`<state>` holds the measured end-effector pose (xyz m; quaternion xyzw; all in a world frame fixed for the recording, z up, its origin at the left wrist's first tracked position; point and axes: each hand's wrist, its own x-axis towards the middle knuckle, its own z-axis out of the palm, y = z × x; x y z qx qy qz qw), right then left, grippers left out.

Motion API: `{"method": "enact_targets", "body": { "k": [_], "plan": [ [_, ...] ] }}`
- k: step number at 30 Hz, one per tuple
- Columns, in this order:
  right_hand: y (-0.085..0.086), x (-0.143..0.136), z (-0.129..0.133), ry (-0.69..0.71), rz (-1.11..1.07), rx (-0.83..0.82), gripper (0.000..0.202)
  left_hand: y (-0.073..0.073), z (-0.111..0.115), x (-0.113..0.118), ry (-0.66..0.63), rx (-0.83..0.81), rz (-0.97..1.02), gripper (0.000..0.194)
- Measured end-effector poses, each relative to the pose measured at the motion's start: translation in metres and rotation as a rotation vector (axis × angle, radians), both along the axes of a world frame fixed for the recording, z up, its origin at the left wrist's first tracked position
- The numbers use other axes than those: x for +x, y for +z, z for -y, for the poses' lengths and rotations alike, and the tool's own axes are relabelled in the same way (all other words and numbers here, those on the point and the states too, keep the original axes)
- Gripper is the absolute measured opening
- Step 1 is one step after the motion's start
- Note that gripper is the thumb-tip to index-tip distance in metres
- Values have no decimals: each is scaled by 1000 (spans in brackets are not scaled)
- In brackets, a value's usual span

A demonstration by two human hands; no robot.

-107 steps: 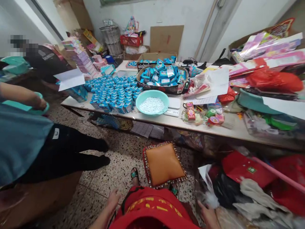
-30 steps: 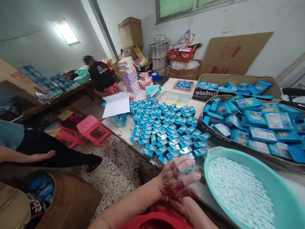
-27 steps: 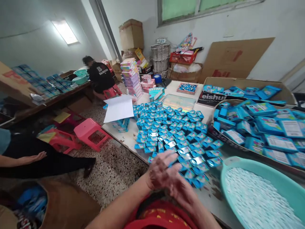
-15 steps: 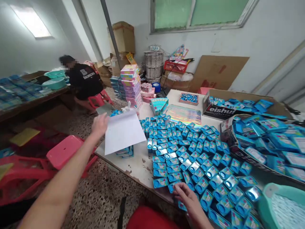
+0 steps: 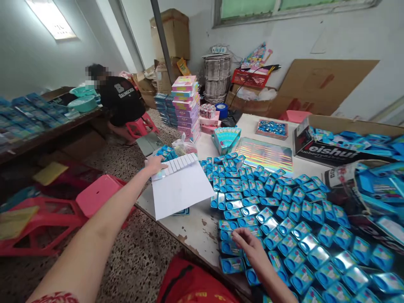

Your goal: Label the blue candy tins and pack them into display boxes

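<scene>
A large white sheet (image 5: 181, 189) with a row of pale strips along its far edge lies tilted over the table's left corner. My left hand (image 5: 155, 164) is at its upper left corner, fingers closed on it. Several blue packs (image 5: 167, 152) are just beyond that hand. Rows of small blue boxes (image 5: 268, 212) cover the middle and right of the table. Over their near left rows is my right hand (image 5: 248, 244), its fingers curled with thumb and index close together; whether anything is between them is too small to tell.
Cartons of blue packs (image 5: 331, 149) stand at the right. Behind are a shiny holographic sheet (image 5: 265, 155), a tray of blue pieces (image 5: 272, 128) and stacked pink boxes (image 5: 186, 109). A person (image 5: 121, 101) sits at another table. Red stools (image 5: 97, 193) stand at the left.
The view has shifted, so the table contents appear lower and further right. The pale strips along the sheet's far edge now show. My left hand still holds the sheet.
</scene>
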<state>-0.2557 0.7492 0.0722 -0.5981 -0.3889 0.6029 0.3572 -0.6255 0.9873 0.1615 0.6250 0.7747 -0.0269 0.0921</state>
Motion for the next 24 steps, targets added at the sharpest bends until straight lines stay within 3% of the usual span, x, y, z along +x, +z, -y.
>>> {"method": "enact_targets", "body": {
  "k": [4, 6, 8, 11, 13, 15, 18, 21, 24],
  "plan": [
    [8, -12, -25, -15, 120, 130, 49, 7, -8, -2, -94, 7, 120, 23],
    [27, -27, -38, -63, 254, 270, 44, 17, -8, -1, -205, 9, 219, 21],
    [59, -49, -53, -122, 458, 503, 35, 29, 3, 7, -315, 18, 318, 21],
    [116, -91, -74, -108, 854, 946, 31, 48, 45, 26, -526, 114, 485, 21],
    [146, -117, -81, 96, 1064, 1081, 30, 57, 85, 36, -734, 222, 542, 21],
    [163, -137, -79, 370, 1137, 1094, 19, 60, 125, 40, -877, 356, 569, 21],
    [165, -156, -55, 602, 1097, 997, 28, 55, 165, 25, -957, 366, 676, 22],
    [155, -174, -21, 585, 1098, 885, 28, 45, 178, -3, -1031, 229, 805, 18],
    [143, -196, 4, 537, 1123, 796, 22, 31, 175, -27, -1112, 115, 866, 18]
  ]
}}
